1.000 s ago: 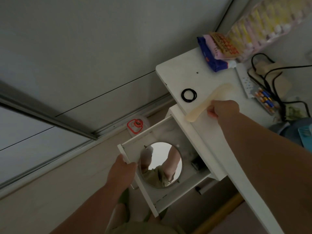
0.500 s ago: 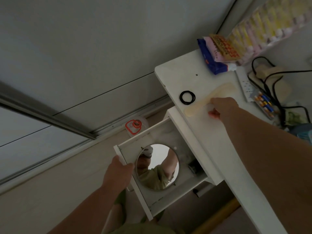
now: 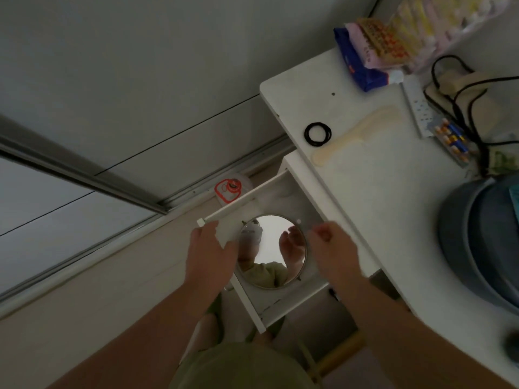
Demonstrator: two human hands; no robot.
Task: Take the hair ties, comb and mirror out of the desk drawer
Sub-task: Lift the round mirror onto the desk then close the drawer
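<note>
Head view looks down on a white desk [image 3: 362,192] with its drawer [image 3: 280,197] pulled out. A round mirror [image 3: 269,248] lies flat on the drawer's floor, filling most of it and reflecting the person's hand and clothing. The left hand [image 3: 209,254] rests on the drawer's front edge near its left corner, fingers curled over the front panel and gripping it. The right hand [image 3: 332,248] hovers over the right side of the drawer, at the mirror's right rim; its fingers are loosely bent and slightly apart, and whether they touch the mirror cannot be told. It holds nothing.

On the desktop, near its front edge above the drawer, a bundle of black hair ties [image 3: 318,133] lies in a ring. Just beside them to the right, a pale cream comb [image 3: 362,133] lies diagonally, its handle end close to the front edge.

Toward the desk's back edge sit a blue packet [image 3: 355,68] with a pink packet [image 3: 373,49] on it, a white power strip [image 3: 418,108] with black cables [image 3: 460,94], and a pack of batteries [image 3: 452,137]. A grey-blue round container [image 3: 477,242] stands on the right.
</note>
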